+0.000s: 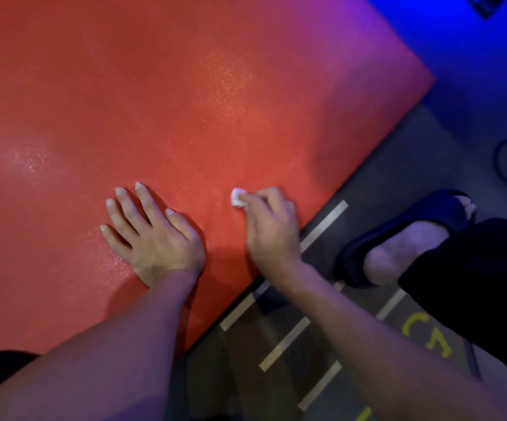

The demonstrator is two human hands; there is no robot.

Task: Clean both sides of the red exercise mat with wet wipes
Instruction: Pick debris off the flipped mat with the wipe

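— Across the floor [398, 165] lies the red mat [155, 101], damp sheen showing in patches; the underside looks undone.
— Hands?
— Left hand [155, 235] flat, fingers spread, pressing the mat; right hand [270, 226] pinches a wadded wet wipe [237, 197] near the edge. Blue-lit room.

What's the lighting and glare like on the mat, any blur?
Head view: blue-purple light tints the top right; the red textured exercise mat shows speckled glare patches at centre and left; the flat left hand casts a soft shadow; the right hand, pinching the small white wet wipe, is slightly motion-blurred; the dark floor is dim.
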